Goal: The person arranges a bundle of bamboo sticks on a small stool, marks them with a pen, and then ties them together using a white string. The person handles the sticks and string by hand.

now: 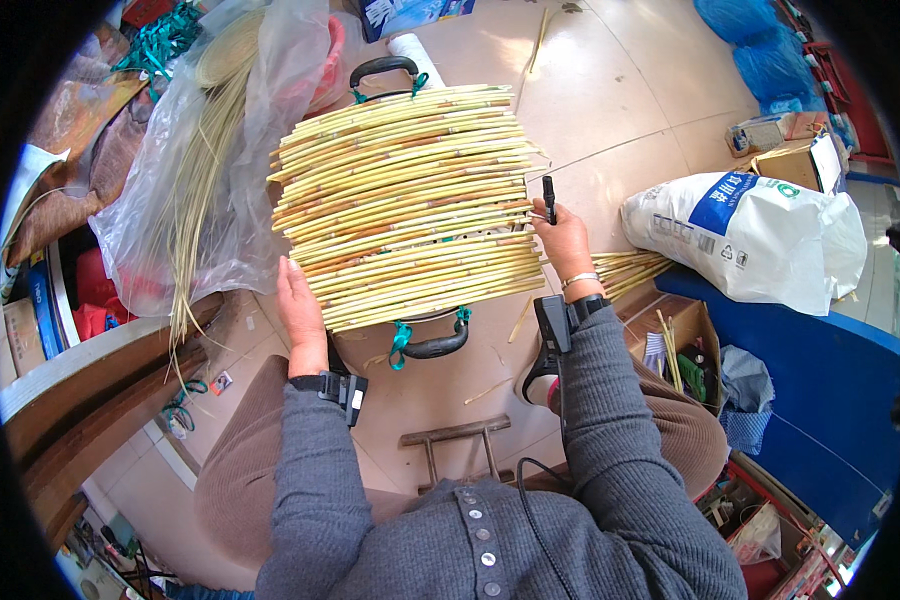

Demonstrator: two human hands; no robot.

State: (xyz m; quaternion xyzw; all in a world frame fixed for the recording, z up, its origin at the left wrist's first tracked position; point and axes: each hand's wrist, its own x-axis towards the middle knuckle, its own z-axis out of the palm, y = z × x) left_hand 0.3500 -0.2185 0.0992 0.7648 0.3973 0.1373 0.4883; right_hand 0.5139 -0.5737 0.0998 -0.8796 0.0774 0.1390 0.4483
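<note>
Rows of yellow-green plant stalks (pixel 412 202) lie side by side over a round metal pot or steamer whose black handles (pixel 436 346) carry green ties. At the stalks' lower left edge, my left hand (pixel 300 311) rests its palm side and fingers against their ends. My right hand (pixel 565 241) is at the right ends, holding a black marker-like pen (pixel 549 199) upright between thumb and fingers. Some of the pot's perforated surface shows through a gap between the stalks. Whether the left hand grips any stalk is unclear.
A plastic bag with long dried strands (pixel 195 180) lies at the left. At the right are a white printed sack (pixel 750 232), more stalks (pixel 626 274) and a cardboard box (pixel 682 330) of items. A small wooden stool or frame (pixel 457 433) stands before me; scissors (pixel 184 401) lie lower left.
</note>
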